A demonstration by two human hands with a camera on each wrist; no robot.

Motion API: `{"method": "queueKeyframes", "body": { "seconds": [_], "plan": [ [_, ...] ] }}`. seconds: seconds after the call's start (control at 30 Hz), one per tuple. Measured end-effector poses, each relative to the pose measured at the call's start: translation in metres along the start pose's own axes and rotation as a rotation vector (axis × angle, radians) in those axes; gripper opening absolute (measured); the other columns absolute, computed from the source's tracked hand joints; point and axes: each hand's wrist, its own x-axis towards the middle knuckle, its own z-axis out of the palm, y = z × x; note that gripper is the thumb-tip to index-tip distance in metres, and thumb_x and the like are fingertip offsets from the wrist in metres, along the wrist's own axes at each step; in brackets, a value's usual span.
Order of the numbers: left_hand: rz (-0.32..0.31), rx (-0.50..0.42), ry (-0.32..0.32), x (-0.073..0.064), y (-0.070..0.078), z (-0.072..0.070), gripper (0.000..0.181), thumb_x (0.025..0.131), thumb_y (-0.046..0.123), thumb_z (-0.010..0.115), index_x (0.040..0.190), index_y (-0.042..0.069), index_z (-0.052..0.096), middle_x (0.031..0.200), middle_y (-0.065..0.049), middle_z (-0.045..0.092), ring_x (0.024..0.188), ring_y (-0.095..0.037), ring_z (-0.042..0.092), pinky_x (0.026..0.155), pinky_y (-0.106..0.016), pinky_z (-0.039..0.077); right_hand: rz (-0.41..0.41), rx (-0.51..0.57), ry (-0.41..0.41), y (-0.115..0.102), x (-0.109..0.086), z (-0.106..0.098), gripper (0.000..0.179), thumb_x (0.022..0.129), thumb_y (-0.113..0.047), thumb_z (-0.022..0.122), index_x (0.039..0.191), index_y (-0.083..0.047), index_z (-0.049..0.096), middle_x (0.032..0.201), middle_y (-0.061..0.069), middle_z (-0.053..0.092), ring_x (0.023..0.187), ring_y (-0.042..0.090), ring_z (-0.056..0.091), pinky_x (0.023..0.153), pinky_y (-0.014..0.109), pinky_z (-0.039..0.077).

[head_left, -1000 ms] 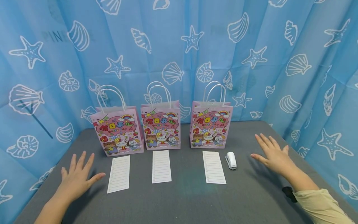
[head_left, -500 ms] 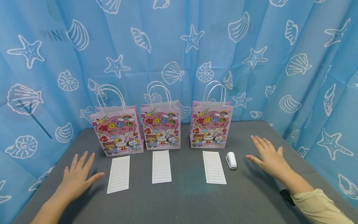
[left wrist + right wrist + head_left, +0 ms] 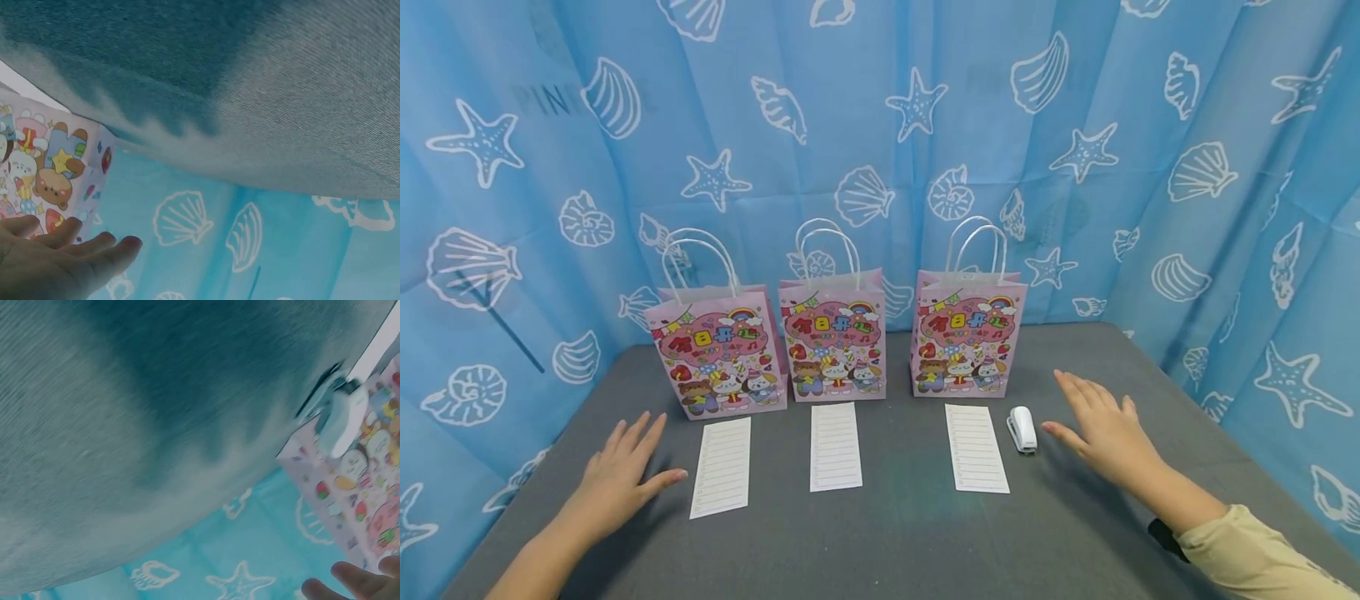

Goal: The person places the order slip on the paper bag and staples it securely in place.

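My left hand (image 3: 617,479) hovers over the table's left side with fingers spread, its thumb pointing toward the left lined paper slip (image 3: 721,468). On the right, my right hand (image 3: 1108,437) is held over the table with fingers extended, the thumb close to a small white stapler (image 3: 1022,430). Neither hand holds anything. Two more lined slips lie flat, a middle slip (image 3: 836,447) and a right slip (image 3: 976,448). Behind the slips stand three pink cartoon gift bags, a left bag (image 3: 718,354), a middle bag (image 3: 833,337) and a right bag (image 3: 967,337), handles up.
A grey cloth covers the table (image 3: 880,542). Close behind the bags hangs a blue curtain (image 3: 865,108) with white shells and starfish, which also runs along both sides. A beige sleeve (image 3: 1255,554) covers the right forearm.
My right hand has moved left, closer to the stapler. The left hand has shifted slightly to the right. Bags, slips and stapler stay where they were.
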Motion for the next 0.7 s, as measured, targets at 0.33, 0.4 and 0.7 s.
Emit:
{"method": "queueKeyframes", "body": {
  "seconds": [0.33,0.4,0.7],
  "plan": [
    [0.015,-0.062,-0.035,-0.001,0.013,0.001,0.088,0.089,0.049,0.066,0.143,-0.012,0.033,0.142,-0.042,0.027,0.126,-0.065,0.022,0.089,-0.080,0.024,-0.061,0.053,0.019,-0.028,0.000,-0.002,0.073,0.091,-0.036,0.068,0.144,0.005,0.038,0.138,0.028,0.047,0.121,0.048,0.046,0.090,0.074,0.031],
    [0.022,-0.071,-0.036,-0.002,0.015,0.002,0.087,0.089,0.048,0.066,0.143,-0.012,0.033,0.142,-0.041,0.028,0.126,-0.065,0.023,0.089,-0.079,0.025,-0.067,0.065,0.028,-0.032,0.001,0.000,0.073,0.090,-0.034,0.069,0.143,0.006,0.038,0.138,0.028,0.046,0.121,0.048,0.047,0.089,0.073,0.034],
    [0.041,-0.121,-0.039,-0.004,0.025,0.005,0.085,0.089,0.044,0.068,0.143,-0.012,0.033,0.141,-0.042,0.030,0.126,-0.064,0.025,0.087,-0.079,0.028,-0.133,0.082,0.075,-0.051,0.006,0.012,0.074,0.088,-0.032,0.071,0.142,0.008,0.038,0.138,0.030,0.046,0.118,0.048,0.051,0.087,0.067,0.040]
  ]
}}
